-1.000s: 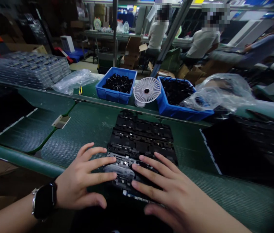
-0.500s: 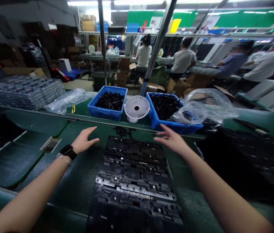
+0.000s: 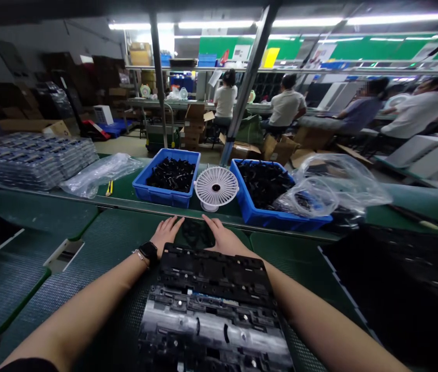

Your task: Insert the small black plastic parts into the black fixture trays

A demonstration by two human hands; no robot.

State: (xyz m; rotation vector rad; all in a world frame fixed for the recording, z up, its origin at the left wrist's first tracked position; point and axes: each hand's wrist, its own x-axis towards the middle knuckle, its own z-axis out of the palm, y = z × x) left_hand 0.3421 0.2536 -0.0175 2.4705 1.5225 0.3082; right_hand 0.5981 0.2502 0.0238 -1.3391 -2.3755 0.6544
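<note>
Both hands reach over the far end of a group of black plastic panels that lies on the green bench in front of me. My left hand is open, its fingers stretched forward beside a few small black parts. On their other side my right hand is open too, fingers extended and its palm partly hidden by the panels. Neither hand visibly holds anything; I cannot tell whether the fingertips touch the small parts. A watch and a bracelet are on my left wrist.
Past a metal ledge stand two blue bins of black pieces, with a white fan between them. Clear plastic bags, a yellow cutter and stacked clear trays lie left. Dark panels lie right. Several people sit beyond.
Both hands have moved inward, from wide apart to either side of the small black parts. The view has tilted up slightly, and the black panels appear lower in it.
</note>
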